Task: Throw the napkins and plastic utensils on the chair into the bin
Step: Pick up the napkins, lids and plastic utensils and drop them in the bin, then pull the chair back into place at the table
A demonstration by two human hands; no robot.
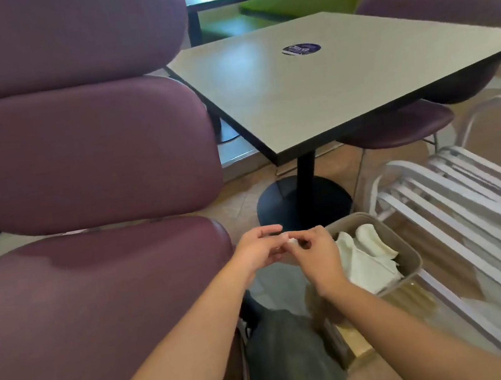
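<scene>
My two hands meet just left of the bin's rim. A small white scrap point(292, 241) sits between their fingertips; my right hand point(317, 258) pinches it, and my left hand point(260, 247) touches it with loosely curled fingers. What the scrap is I cannot tell. The beige bin point(408, 255) stands on the floor beside the table's foot, with white napkins point(364, 254) crumpled inside it. The purple chair seat point(97, 306) to my left shows no napkins or utensils on it.
A grey square table point(339, 77) on a black pedestal base point(304, 204) stands ahead. A white slatted chair point(477, 219) is close on the right of the bin. Purple backrests point(80, 157) fill the left; my leg point(289, 358) is below my arms.
</scene>
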